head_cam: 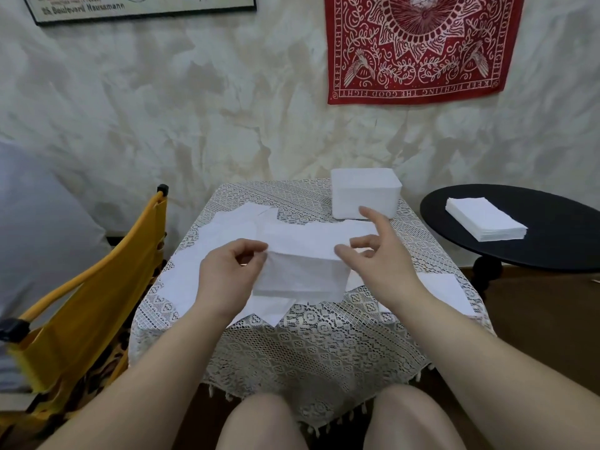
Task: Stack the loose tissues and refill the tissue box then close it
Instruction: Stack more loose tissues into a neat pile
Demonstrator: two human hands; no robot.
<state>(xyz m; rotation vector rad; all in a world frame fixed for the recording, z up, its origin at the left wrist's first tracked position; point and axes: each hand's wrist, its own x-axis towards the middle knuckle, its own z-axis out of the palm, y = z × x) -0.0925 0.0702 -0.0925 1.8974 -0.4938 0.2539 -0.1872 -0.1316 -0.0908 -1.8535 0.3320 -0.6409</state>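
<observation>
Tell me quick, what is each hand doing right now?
Left hand: pinches the left edge of the tissue stack.
Right hand: thumb and a finger pinch the stack's right edge, other fingers straight.

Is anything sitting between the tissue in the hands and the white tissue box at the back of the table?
Nothing visible does. Both hands, left and right, hold the tissue; only flat loose tissues lie on the tablecloth before the box.

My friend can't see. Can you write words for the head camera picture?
Two hands, left hand and right hand, pinch a white tissue above loose tissues on a lace-covered table. A white tissue box sits behind; a neat tissue stack rests on a black side table.
</observation>
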